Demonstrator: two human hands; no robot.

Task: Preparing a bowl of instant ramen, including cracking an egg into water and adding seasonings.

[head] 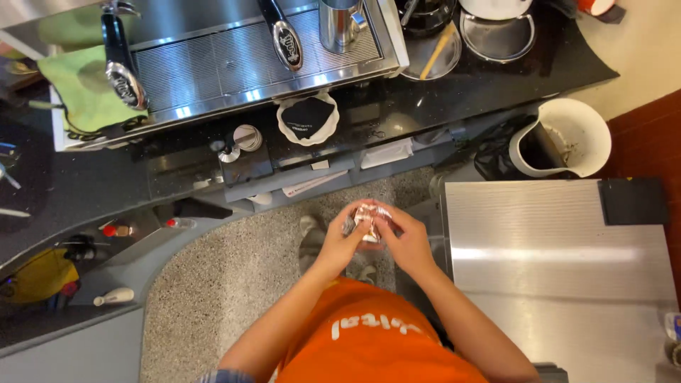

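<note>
Both grips, left hand (342, 243) and right hand (406, 245), closed around small crumpled wrapper (369, 216) between them.

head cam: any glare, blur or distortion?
Head view: glare band on the steel counter and sheen on the drip tray; wide-angle bending at the edges; the hands and small white item are soft; lighting even, shadows faint.
</note>
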